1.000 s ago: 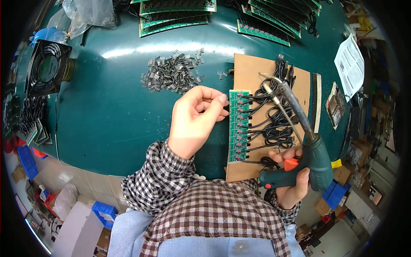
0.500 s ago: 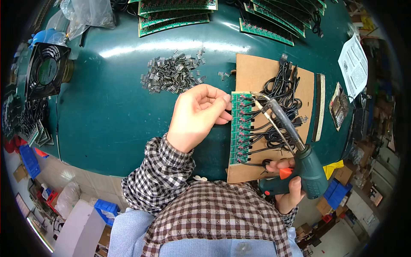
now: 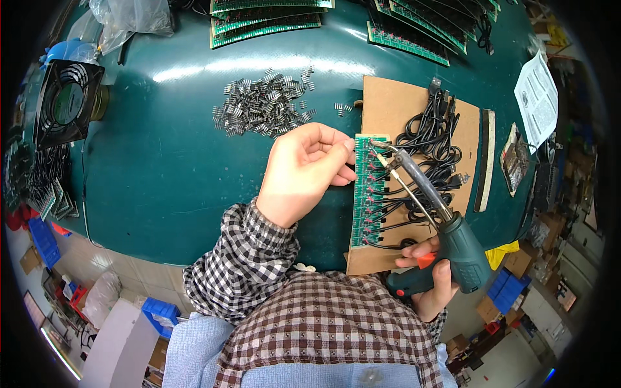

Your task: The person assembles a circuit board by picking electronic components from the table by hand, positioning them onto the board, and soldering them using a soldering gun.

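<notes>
Left hand (image 3: pixel 309 169): here at the upper left edge of the green circuit board (image 3: pixel 359 216), thumb and forefinger brought together in a pinch; whether anything sits between them, I cannot tell.
Right hand (image 3: pixel 436 284): down at the lower right, its grip clamped round the handle of the dark green soldering gun (image 3: pixel 464 255), fingers by the orange trigger (image 3: pixel 426 260).
Gun's tip (image 3: pixel 375 143): right over the board's top end, pointing up and left; contact is too fine to call.
Circuit board: lengthwise along the left side of the brown cardboard (image 3: pixel 381 97), a row of black cables (image 3: pixel 427 132) running off its right edge and bunching up there.
Small pin parts (image 3: pixel 262 107): a big heap on the green worktop (image 3: pixel 162 168), beyond the left hand, with a few strays (image 3: pixel 343 108) near the cardboard.
Far edge: two stacks of boards, one left of centre (image 3: pixel 265 29), one to the right (image 3: pixel 411 44).
Flanks: a black fan (image 3: pixel 68 103) stands at left; a printed sheet (image 3: pixel 537 100) lies at right.
</notes>
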`<action>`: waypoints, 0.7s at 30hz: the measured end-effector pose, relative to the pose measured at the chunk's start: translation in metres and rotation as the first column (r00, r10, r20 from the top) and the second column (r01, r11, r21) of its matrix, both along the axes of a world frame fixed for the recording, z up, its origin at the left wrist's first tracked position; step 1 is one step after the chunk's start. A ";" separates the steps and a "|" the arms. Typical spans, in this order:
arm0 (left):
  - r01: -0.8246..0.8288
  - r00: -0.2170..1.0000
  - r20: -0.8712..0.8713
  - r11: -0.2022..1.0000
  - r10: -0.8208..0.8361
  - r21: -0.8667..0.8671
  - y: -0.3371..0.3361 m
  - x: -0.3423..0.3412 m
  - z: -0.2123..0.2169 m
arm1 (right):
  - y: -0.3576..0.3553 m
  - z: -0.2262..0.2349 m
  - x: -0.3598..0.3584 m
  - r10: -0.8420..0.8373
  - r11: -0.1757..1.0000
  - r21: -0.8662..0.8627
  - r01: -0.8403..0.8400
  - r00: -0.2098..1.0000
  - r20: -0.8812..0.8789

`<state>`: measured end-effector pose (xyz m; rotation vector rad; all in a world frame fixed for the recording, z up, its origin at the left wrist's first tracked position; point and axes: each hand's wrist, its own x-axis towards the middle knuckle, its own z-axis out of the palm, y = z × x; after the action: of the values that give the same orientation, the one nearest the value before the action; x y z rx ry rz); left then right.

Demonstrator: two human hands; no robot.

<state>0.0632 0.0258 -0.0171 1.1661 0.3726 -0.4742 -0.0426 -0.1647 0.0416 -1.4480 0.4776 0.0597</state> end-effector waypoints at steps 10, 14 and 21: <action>0.007 0.999 0.040 0.998 -0.010 0.066 -0.004 0.000 0.000 | -0.039 0.012 -0.003 -0.152 0.988 0.055 0.143 0.966 0.211; 0.027 0.999 0.014 0.981 -0.031 0.193 -0.007 0.001 0.006 | -0.092 0.034 0.013 -0.447 0.736 -0.282 0.615 0.755 0.480; 0.001 0.999 0.048 0.973 -0.012 0.229 -0.010 -0.002 0.009 | -0.178 0.008 0.025 -0.572 0.516 -0.488 0.704 0.708 0.415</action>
<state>0.0614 0.0158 -0.0078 1.4004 0.3880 -0.4150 -0.0172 -0.3422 0.0498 -1.7987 0.9044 -0.9419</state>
